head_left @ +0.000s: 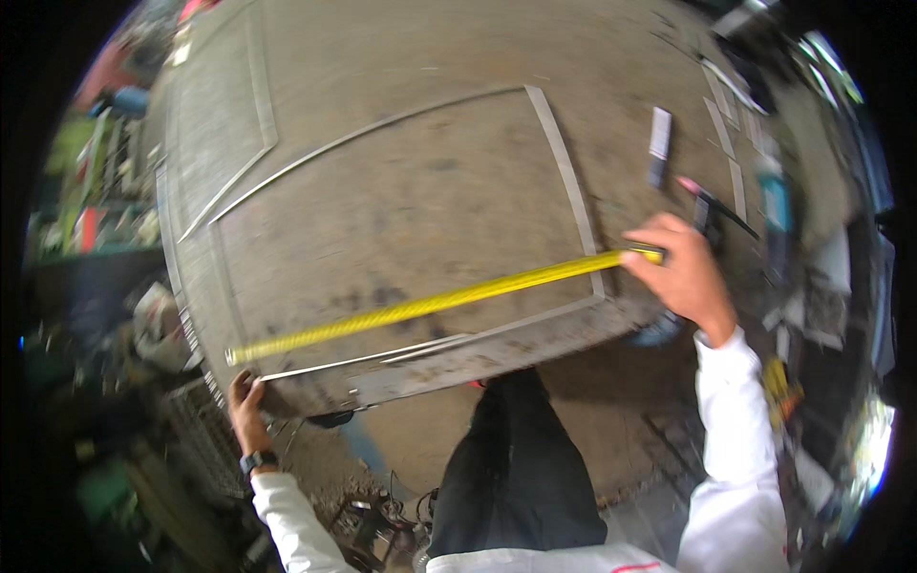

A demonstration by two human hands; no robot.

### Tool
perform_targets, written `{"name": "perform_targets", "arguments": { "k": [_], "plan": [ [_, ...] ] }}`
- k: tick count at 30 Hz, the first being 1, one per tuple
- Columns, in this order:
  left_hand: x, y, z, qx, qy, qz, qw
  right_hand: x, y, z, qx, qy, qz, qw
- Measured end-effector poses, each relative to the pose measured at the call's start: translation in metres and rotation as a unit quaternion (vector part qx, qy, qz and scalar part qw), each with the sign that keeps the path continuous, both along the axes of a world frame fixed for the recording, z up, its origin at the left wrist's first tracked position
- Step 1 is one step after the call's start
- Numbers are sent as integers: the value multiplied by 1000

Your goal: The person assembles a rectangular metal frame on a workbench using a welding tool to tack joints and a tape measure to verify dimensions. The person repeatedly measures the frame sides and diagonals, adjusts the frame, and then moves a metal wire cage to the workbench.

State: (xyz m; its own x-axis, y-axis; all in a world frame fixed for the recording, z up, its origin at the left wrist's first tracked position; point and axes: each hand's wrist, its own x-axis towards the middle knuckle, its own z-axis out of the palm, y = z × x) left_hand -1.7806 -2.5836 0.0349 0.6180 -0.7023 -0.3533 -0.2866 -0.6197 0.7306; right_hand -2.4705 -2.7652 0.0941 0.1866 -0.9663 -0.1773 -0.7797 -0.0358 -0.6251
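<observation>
A yellow tape measure (430, 304) is pulled out across a brown metal-topped table (382, 229), running from the near left up to the right. Its case end is in my right hand (680, 272), with thumb and fingers closed round it. The blade's free end lies near the table's left corner, just beyond my left hand (246, 413). Curled fingers of that hand pinch the left end of a thin metal strip (353, 359) along the near edge. Flat metal bars form a four-sided frame on the tabletop, with one bar (564, 167) at its right side.
Another bar frame (263, 86) lies at the far left. To the right are a grey-and-white stick-shaped piece (659, 143), a dark tool with a pink tip (712, 202), a teal power tool (776, 205) and several metal offcuts (721, 124). Clutter crowds the floor at left.
</observation>
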Motion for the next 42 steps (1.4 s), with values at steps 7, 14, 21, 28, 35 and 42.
{"name": "perform_targets", "arguments": {
  "k": [7,14,21,28,35,42],
  "plan": [
    [-5,7,-4,-63,65,39,995,17,-100,-6,-143,21,-16,989],
    [-23,0,2,-50,65,81,993,26,-155,-2,-110,51,2,993],
    [-19,2,5,-39,69,87,993,32,-172,-3,-105,61,20,992],
    [-14,-5,9,31,10,54,998,16,-196,-7,-112,70,29,991],
    [-1,-1,5,57,36,100,993,13,-197,-15,-119,60,23,991],
    [-14,-23,14,64,-27,114,991,16,-184,-5,-120,38,24,992]
  ]
}}
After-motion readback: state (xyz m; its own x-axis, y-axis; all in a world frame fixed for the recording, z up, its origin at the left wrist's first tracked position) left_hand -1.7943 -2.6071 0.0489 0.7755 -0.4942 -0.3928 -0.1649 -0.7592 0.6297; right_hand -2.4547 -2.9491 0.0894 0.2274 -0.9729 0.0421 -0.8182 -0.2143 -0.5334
